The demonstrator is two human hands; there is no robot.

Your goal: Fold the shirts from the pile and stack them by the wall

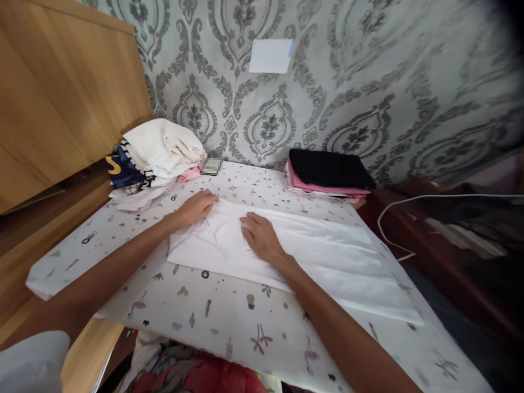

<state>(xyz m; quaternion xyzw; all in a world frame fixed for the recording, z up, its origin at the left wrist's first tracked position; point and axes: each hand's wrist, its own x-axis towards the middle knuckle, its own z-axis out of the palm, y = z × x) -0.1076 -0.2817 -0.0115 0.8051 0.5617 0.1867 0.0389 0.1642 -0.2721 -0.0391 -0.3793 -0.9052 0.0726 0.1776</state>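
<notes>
A long white cloth (327,245) lies folded in a strip across the patterned table cover (229,305), with some creases at its left end. On that left end rests my left hand (197,208), its fingers stretched toward the cloth's far edge, holding nothing. My right hand (261,236) lies on the cloth a little right of it, fingers spread over the fabric and its grip open. The two hands are apart, with white cloth between them.
A loose heap of clothes (164,150) sits at the back left beside a wooden cabinet (69,82). At the back right is a folded stack with black cloth (329,168) on top. A white cable (442,196) runs right of the table. Red fabric (221,376) shows below its front edge.
</notes>
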